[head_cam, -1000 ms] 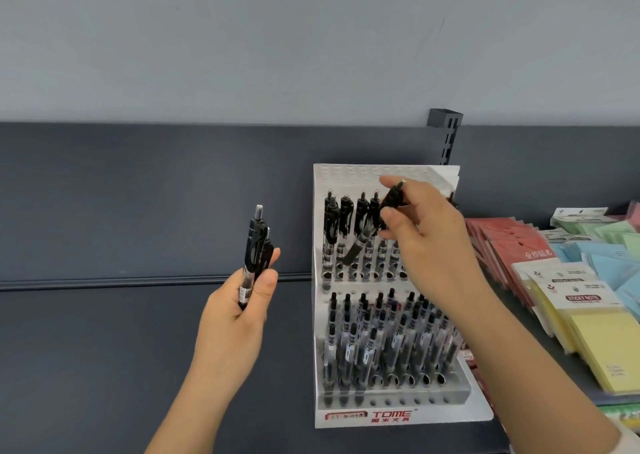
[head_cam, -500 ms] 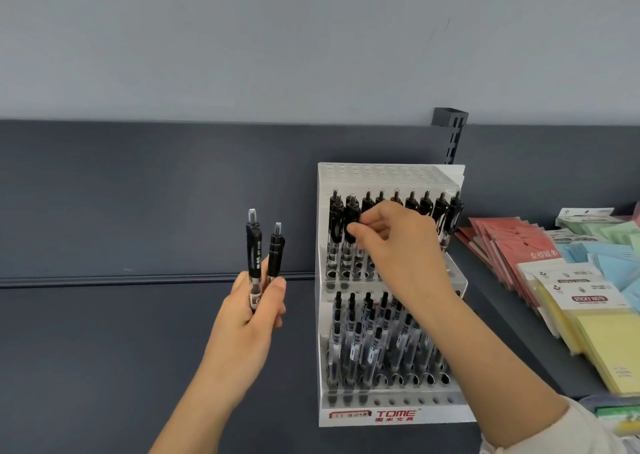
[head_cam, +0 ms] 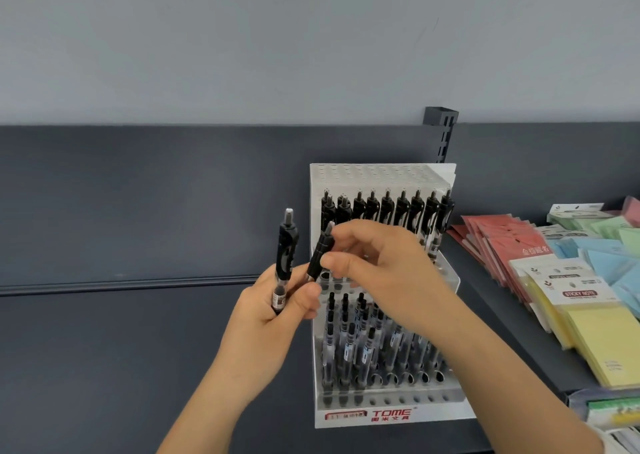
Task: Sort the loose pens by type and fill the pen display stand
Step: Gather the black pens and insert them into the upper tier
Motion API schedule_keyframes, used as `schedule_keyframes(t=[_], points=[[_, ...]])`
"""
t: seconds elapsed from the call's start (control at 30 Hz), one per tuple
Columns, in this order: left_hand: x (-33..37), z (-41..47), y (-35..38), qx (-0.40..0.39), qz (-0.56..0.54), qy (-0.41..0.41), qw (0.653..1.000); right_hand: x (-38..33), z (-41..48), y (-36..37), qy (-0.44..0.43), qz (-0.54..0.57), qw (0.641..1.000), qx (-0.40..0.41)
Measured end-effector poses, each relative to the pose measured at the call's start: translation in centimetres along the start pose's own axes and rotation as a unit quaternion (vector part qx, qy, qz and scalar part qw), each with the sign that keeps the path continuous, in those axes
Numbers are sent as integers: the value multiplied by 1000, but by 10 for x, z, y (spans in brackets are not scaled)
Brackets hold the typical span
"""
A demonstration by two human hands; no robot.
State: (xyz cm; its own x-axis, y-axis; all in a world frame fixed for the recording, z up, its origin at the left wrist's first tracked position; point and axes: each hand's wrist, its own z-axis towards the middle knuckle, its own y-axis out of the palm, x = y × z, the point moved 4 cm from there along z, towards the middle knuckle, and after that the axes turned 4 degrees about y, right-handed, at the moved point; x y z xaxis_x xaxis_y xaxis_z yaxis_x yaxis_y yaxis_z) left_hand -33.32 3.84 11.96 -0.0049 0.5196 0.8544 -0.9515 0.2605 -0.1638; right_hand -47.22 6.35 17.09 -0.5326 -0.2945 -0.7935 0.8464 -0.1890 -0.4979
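A white tiered pen display stand point(head_cam: 382, 176) marked TOME stands on the dark shelf, its rows holding several black click pens. My left hand point(head_cam: 273, 318) grips two black pens: one upright pen point(head_cam: 286, 245) and a second pen point(head_cam: 320, 254) leaning right. My right hand point(head_cam: 381, 266) has come across in front of the stand and pinches the upper barrel of the leaning pen between thumb and fingers. Both hands hold that pen at once. My right hand hides part of the stand's middle row.
The dark shelf point(head_cam: 121, 367) stretches left of the stand, with a dark back panel point(head_cam: 138, 204) behind. To the right lie red envelopes point(head_cam: 502, 245), blue and green paper packs point(head_cam: 609, 245) and yellow sticky note pads point(head_cam: 606, 342). A black bracket point(head_cam: 441, 131) rises behind the stand.
My right hand left the stand's top row, where it set a pen, and moved left to the two pens in my left hand, taking hold of the right one.
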Motion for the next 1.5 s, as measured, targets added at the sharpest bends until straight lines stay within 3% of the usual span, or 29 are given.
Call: schedule_keyframes(t=[0.13, 0.23, 0.37, 0.47, 0.9, 1.17, 1.5], points=[[-4, 2, 0, 3, 51, 18, 999, 0, -4, -4, 1, 68, 997, 25], [-13, 7, -7, 46, 108, -16, 993, 3, -3, -22, 26, 94, 990, 100], [-26, 11, -11, 71, 145, -43, 986, 6, -1, -51, 18, 31, 974, 225], [-32, 9, -10, 80, 161, -57, 982, 10, 2, -60, 10, -26, 963, 269], [-31, -3, -17, 74, 138, -59, 986, 20, 23, -32, 35, -189, 969, 157], [-29, -9, -19, 97, 80, -63, 990, 29, 24, -29, 48, -205, 964, 160], [-1, 11, -10, 117, 66, 13, 991, 34, 21, -28, 64, -196, 968, 144]])
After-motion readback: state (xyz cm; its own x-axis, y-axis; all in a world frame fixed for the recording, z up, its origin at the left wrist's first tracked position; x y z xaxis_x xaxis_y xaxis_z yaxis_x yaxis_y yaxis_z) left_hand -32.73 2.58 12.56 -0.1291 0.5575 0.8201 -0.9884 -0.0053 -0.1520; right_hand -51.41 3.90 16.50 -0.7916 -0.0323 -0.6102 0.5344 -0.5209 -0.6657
